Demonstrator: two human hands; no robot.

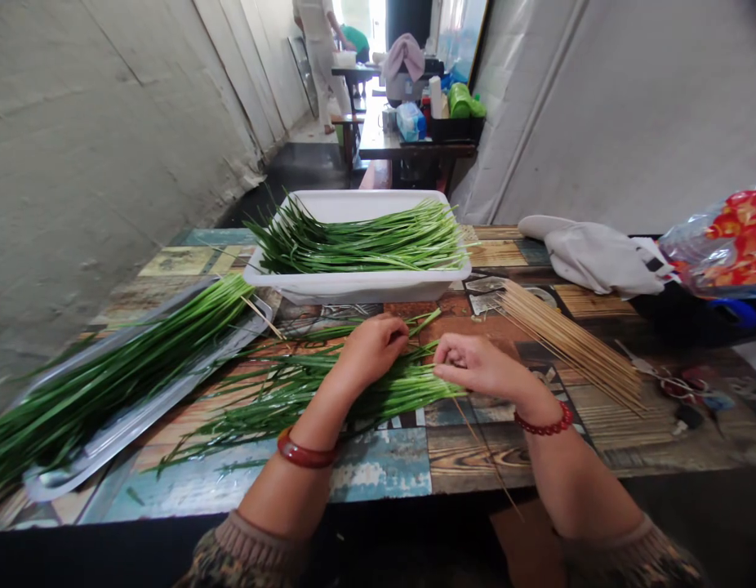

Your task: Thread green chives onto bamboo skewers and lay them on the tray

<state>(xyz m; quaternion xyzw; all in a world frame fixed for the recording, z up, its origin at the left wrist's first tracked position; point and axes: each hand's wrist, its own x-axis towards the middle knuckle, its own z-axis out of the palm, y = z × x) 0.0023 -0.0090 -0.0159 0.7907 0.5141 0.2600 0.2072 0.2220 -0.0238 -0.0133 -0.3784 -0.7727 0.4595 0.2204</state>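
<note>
The half-curled left hand [376,349] and right hand [485,367] are hiding any grip. Slender green stalks [286,394] are lying left-to-right, pale ends pointing right.

Left hand [378,347] and right hand [473,366] among green stalks [280,402]

Chives [280,398] on table [384,465], tub [359,280] behind, tray [139,416] left, skewers [567,347] right

White glare fills the far opening [378,16], soft light glosses the tabletop [387,464], and edges look stretched.
</note>
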